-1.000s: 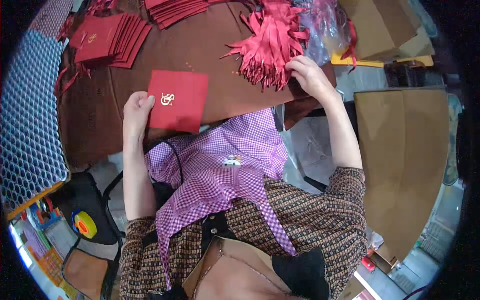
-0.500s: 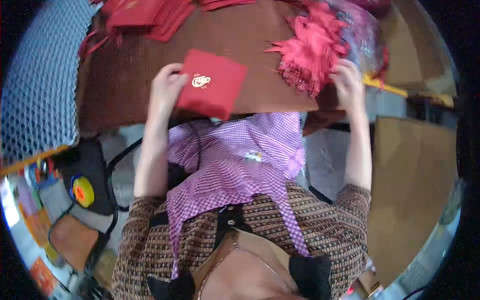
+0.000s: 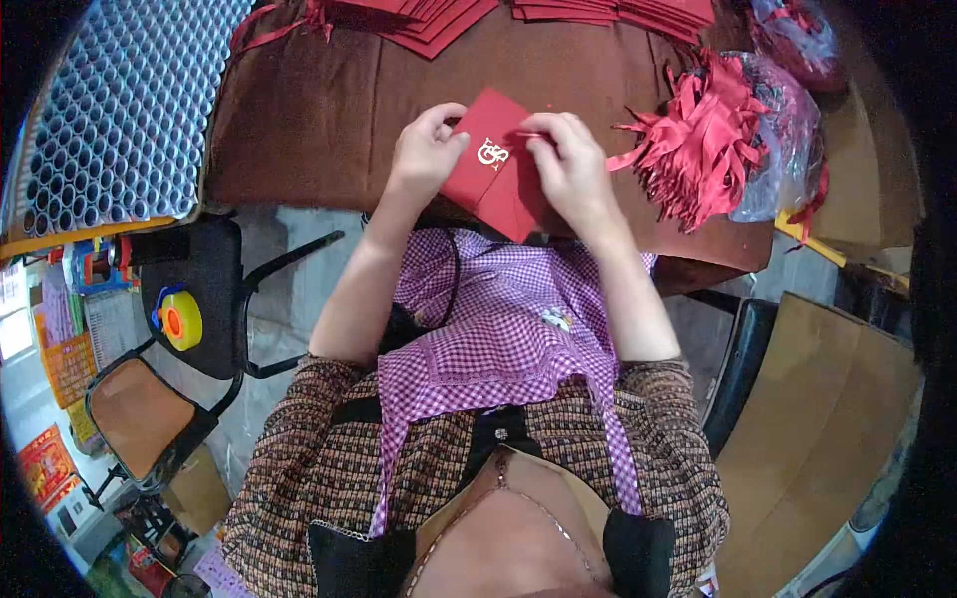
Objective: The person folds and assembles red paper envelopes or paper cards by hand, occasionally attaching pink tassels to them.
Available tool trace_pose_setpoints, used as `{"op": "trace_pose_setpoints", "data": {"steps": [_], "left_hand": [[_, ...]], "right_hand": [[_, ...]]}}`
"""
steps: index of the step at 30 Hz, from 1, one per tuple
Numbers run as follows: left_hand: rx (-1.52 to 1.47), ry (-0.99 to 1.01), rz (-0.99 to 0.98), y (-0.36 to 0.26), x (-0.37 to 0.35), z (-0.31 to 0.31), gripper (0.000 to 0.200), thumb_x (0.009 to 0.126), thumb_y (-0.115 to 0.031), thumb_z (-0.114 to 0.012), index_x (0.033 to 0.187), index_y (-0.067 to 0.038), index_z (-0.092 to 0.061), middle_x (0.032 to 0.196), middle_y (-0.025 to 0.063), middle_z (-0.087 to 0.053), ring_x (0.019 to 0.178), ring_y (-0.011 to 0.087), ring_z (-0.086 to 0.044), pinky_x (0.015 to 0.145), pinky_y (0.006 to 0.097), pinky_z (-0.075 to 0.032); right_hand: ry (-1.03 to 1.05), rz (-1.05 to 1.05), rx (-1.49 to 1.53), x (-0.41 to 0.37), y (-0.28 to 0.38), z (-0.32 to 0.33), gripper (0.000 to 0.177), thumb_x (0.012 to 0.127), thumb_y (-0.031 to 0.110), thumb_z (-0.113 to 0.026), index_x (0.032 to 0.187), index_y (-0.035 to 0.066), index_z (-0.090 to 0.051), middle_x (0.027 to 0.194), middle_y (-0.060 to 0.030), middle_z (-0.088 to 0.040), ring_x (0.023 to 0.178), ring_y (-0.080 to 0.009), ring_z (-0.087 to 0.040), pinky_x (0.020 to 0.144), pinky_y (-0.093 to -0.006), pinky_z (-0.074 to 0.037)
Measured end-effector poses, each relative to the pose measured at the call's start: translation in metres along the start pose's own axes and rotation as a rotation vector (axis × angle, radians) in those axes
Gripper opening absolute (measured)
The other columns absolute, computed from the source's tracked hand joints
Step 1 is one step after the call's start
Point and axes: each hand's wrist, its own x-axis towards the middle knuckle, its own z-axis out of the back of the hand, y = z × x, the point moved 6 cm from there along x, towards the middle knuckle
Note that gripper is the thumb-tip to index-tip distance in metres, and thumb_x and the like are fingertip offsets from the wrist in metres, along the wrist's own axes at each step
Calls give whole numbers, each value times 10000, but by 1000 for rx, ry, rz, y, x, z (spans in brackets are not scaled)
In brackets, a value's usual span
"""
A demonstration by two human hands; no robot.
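A red card [image 3: 482, 184] with a gold emblem is tilted above the table's front edge. My left hand [image 3: 429, 151] pinches its upper left edge between thumb and fingers. On its right side, my right hand [image 3: 570, 171] has thumb and fingers pressed together near the card's edge; a thin reddish strip seems to show at the fingertips, too small to make out. A heap of red ribbons [image 3: 703, 140] lies to the right of my right hand, partly on a clear plastic bag [image 3: 788, 135].
Stacks of red cards [image 3: 439, 25] lie along the back of the brown-covered table [image 3: 299, 130]. At left is a blue-grey honeycomb-patterned sheet [image 3: 120, 120]. A second bag [image 3: 797, 40] sits at back right. A chair [image 3: 145, 414] and yellow tape roll [image 3: 181, 320] are at lower left.
My right hand has left the ribbon heap and come to the right side of the card. The card, still in my left hand, is turned more diagonally. The whole view has shifted.
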Motion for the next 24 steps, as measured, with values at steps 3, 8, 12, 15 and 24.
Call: {"op": "trace_pose_setpoints", "data": {"steps": [3, 8, 12, 15, 24], "left_hand": [[151, -13, -26, 4, 6, -1, 336, 770, -119, -674, 1093, -42, -620, 757, 60, -617, 686, 123, -577, 652, 274, -479], [315, -49, -2, 3, 9, -4, 375, 753, -184, -692, 1096, -52, -619, 873, 111, -654, 840, 210, -635, 770, 333, -499], [349, -39, 40, -2, 9, -4, 376, 750, -189, -696, 1090, -49, -617, 889, 116, -658, 853, 222, -639, 787, 345, -497], [231, -35, 90, 1, 12, -5, 349, 746, -189, -702, 1055, -43, -629, 874, 117, -656, 830, 234, -637, 792, 353, -493], [523, -182, -248, -31, 7, -4, 232, 719, -60, -700, 937, -12, -637, 771, 30, -565, 674, 99, -517, 648, 238, -470]], "right_hand": [[-17, -39, -115, -6, -25, -29, 151, 779, 24, -621, 927, 9, -595, 914, -137, -626, 903, -304, -596, 821, -381, -464], [-79, -40, -99, -12, -28, -30, 132, 773, 19, -633, 901, 13, -603, 881, -128, -628, 873, -290, -602, 789, -371, -472], [-110, -43, -36, -16, -30, -28, 115, 778, 4, -632, 889, 14, -604, 856, -114, -624, 845, -265, -605, 756, -343, -480], [-123, -40, -40, -17, -31, -29, 117, 778, -2, -631, 891, 14, -603, 852, -109, -622, 836, -256, -604, 752, -337, -482], [-154, -51, -9, -18, -31, -30, 108, 771, 15, -631, 875, 31, -607, 849, -100, -614, 843, -263, -590, 776, -354, -457]]}}
